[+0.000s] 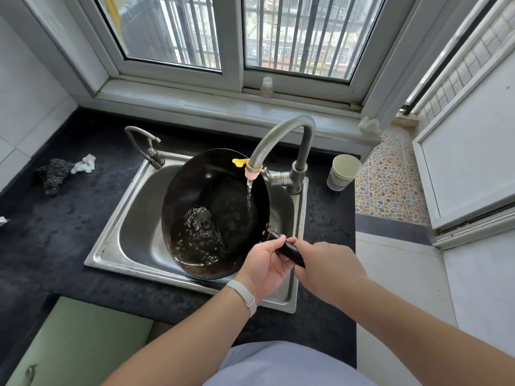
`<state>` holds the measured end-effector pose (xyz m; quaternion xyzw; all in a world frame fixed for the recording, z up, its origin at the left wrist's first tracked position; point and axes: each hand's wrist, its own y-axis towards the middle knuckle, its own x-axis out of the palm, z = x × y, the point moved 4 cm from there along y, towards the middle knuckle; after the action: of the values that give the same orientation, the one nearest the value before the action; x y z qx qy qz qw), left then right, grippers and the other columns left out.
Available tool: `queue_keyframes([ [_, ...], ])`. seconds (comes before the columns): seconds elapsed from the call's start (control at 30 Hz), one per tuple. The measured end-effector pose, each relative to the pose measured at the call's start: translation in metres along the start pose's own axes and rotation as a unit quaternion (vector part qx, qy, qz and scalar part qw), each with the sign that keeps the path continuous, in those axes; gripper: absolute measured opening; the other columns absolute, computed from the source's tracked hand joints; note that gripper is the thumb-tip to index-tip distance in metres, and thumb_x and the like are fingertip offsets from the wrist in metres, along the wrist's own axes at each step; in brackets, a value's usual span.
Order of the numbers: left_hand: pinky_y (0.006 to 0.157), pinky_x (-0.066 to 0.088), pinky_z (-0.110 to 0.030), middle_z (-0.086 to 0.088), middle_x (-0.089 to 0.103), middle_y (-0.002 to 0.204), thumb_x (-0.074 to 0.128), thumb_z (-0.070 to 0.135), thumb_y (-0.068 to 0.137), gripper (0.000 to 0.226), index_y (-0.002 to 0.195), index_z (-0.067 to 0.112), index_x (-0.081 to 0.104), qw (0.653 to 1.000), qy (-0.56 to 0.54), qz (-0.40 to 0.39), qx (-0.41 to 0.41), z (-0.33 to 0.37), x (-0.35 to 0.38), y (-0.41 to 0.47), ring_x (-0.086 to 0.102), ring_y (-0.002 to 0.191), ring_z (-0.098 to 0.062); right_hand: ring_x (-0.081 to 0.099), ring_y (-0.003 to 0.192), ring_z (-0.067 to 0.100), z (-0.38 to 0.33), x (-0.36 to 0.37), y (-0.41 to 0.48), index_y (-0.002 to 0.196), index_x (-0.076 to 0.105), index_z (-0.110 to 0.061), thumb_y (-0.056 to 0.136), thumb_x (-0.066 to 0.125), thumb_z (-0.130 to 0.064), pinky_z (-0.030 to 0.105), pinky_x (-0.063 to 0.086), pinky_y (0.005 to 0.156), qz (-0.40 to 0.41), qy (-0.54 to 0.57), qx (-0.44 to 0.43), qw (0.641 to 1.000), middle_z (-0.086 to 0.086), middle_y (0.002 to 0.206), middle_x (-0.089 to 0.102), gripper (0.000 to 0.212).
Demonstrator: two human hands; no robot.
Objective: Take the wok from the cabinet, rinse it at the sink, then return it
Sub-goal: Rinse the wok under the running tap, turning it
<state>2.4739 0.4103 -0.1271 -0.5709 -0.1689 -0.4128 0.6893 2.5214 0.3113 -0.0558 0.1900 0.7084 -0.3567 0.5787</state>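
A black wok lies tilted in the steel sink, with water pooled and splashing in its lower part. Water runs from the curved tap into the wok's right side. The wok's black handle sticks out toward me at the sink's front right. My left hand, with a white band on its wrist, grips the handle from the left. My right hand grips the same handle from the right, covering its end.
A paper cup stands on the dark counter right of the tap. A small second tap rises at the sink's back left. A dark scourer and a white rag lie on the left counter. A green cabinet door is below.
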Motion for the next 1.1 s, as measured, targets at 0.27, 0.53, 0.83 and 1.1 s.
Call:
queue_keyframes([
  [0.27,0.056,0.057,-0.026,-0.016,0.066,0.086,0.049,0.008,0.1,0.012,0.098,-0.001,0.057,1.0,-0.013,0.01,-0.008,-0.01,-0.008,-0.005,0.067,0.073,-0.022,0.065,0.08,0.023,-0.008,-0.012,-0.003,0.113,0.063,-0.03,0.095,0.046,-0.046,0.032,0.053,0.07,-0.072,0.037,0.032,0.996,-0.003,0.094,0.068,0.03],
  [0.53,0.053,0.056,-0.025,-0.015,0.07,0.081,0.048,0.01,0.102,0.018,0.094,-0.002,0.06,1.0,0.001,-0.004,-0.018,-0.018,-0.008,-0.008,0.07,0.066,-0.02,0.066,0.083,0.023,-0.007,-0.012,-0.009,0.104,0.062,-0.023,0.095,0.047,-0.045,0.034,0.055,0.073,-0.095,0.036,0.054,0.993,-0.001,0.094,0.067,0.028],
  [0.83,0.072,0.059,-0.03,-0.016,0.067,0.086,0.049,0.007,0.101,0.015,0.099,-0.005,0.058,1.0,0.027,-0.001,-0.006,-0.019,-0.015,-0.003,0.068,0.082,-0.024,0.056,0.068,0.018,0.0,0.008,-0.016,0.098,0.054,-0.031,0.095,0.049,-0.044,0.028,0.044,0.061,-0.061,0.095,0.051,0.992,-0.009,0.078,0.057,0.014],
  [1.1,0.071,0.06,-0.034,-0.014,0.065,0.083,0.05,0.001,0.099,0.008,0.105,0.006,0.051,0.997,0.049,0.036,0.037,-0.014,-0.025,0.002,0.068,0.078,-0.023,0.063,0.064,0.016,0.011,0.041,-0.005,0.094,0.063,-0.029,0.087,0.057,-0.045,0.034,0.055,0.062,-0.055,0.204,0.061,0.975,-0.006,0.074,0.067,0.018],
])
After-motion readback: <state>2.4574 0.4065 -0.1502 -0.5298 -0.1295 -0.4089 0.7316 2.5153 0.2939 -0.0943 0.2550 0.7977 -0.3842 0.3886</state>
